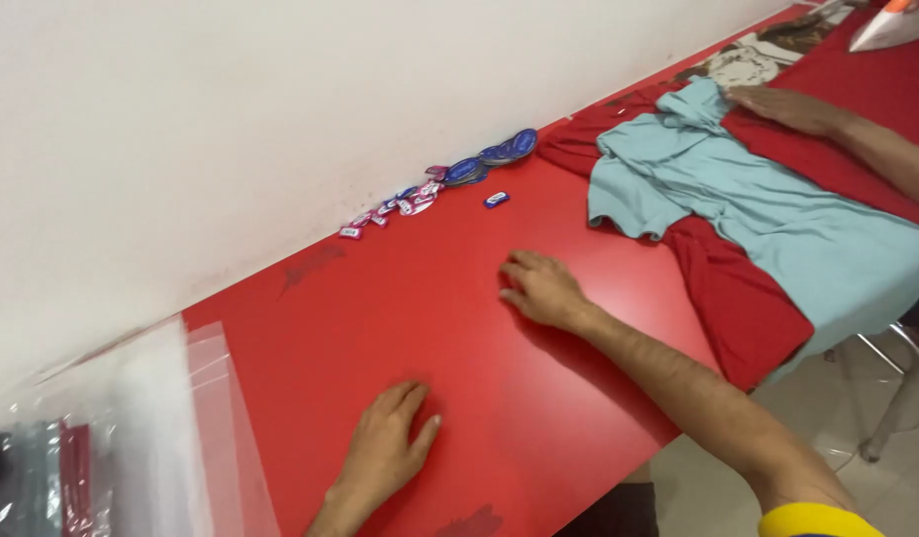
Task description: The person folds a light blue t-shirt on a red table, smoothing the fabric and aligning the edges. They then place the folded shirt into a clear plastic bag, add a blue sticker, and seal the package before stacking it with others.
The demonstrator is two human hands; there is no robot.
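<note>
Both empty, the left hand point(385, 452) and right hand point(541, 288) lie open, fingers spread, on the red table point(429, 308).

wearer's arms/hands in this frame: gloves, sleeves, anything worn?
Both hands bare: no gloves, no rings or watch visible. The left hand shows only to just past the wrist, no sleeve in view. The right hand leads to a bare, hairy forearm; near the elbow sits a yellow sleeve cuff with a thin dark edge below it. No cables or markings.

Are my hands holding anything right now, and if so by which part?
Nothing is held. The left hand and right hand both lie flat and empty on the red table.
</note>
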